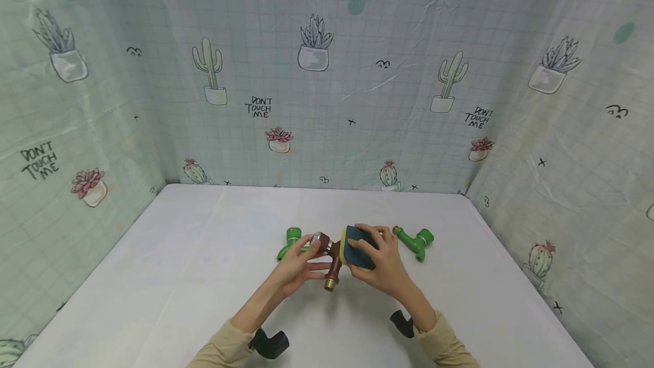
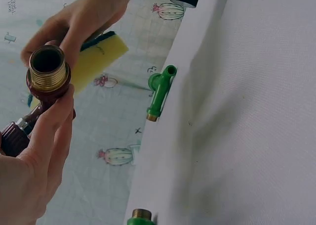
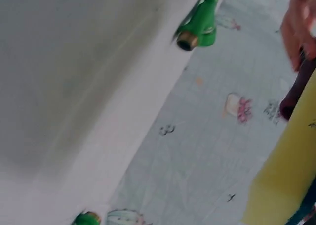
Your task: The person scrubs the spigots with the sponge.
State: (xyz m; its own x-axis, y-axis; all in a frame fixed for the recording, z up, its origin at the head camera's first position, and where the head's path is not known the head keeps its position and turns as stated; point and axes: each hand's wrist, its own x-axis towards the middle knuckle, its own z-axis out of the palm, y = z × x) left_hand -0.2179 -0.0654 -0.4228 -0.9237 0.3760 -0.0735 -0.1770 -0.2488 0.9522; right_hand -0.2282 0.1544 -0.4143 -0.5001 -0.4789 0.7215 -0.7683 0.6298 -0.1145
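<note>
A brown tap [image 1: 334, 267] with a brass threaded end is held above the table in the left hand [image 1: 298, 270]. The thumb and fingers grip it near its ribbed knob [image 2: 15, 137]. In the right hand [image 1: 385, 263] is a sponge [image 1: 352, 254], yellow on one side and dark blue-green on the other. Its yellow side faces the tap and appears to touch it in the head view. The left wrist view looks into the tap's open threaded mouth [image 2: 48, 62]. Only part of the tap [image 3: 297, 91] shows beyond the sponge in the right wrist view.
One green tap [image 1: 293, 236] lies behind the left hand, partly hidden. Another green tap [image 1: 416, 241] lies right of the right hand. Black elbow-shaped pieces [image 1: 273, 345] are near both forearms, partly covered by the sleeves. Patterned cloth [image 1: 357, 101] surrounds the white table [image 1: 153, 300].
</note>
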